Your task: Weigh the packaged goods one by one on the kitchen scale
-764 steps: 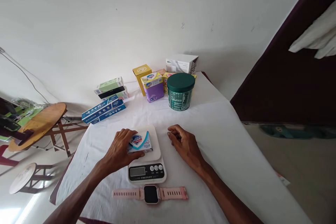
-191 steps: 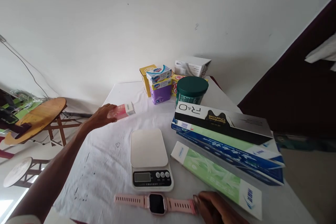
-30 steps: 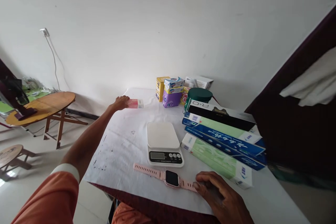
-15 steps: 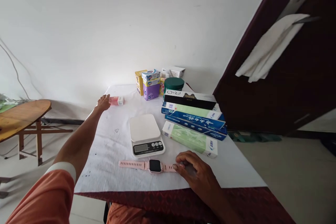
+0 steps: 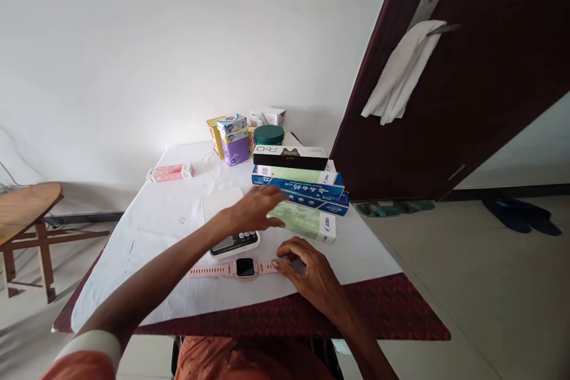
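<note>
My left hand (image 5: pixel 257 209) reaches across a white kitchen scale (image 5: pixel 228 222), fingers stretched out toward a pale green long box (image 5: pixel 303 221); it holds nothing. My right hand (image 5: pixel 307 267) rests on the white cloth with curled fingers touching the strap end of a pink smartwatch (image 5: pixel 236 268) that lies flat before the scale. A stack of long boxes, black (image 5: pixel 290 158) on top, then green and blue (image 5: pixel 299 188), sits behind the green box. A pink box (image 5: pixel 170 173) lies alone at the far left of the table.
At the table's back stand a yellow box (image 5: pixel 215 135), a purple box topped with small soap boxes (image 5: pixel 234 139), a green-lidded tin (image 5: pixel 269 133) and a white box (image 5: pixel 268 116). A dark door (image 5: pixel 467 71) with a hanging white cloth stands right. A wooden table (image 5: pixel 24 208) stands left.
My left hand let go of the pink box at the far left and swung right over the scale toward the green box. The view pulled back and panned right.
</note>
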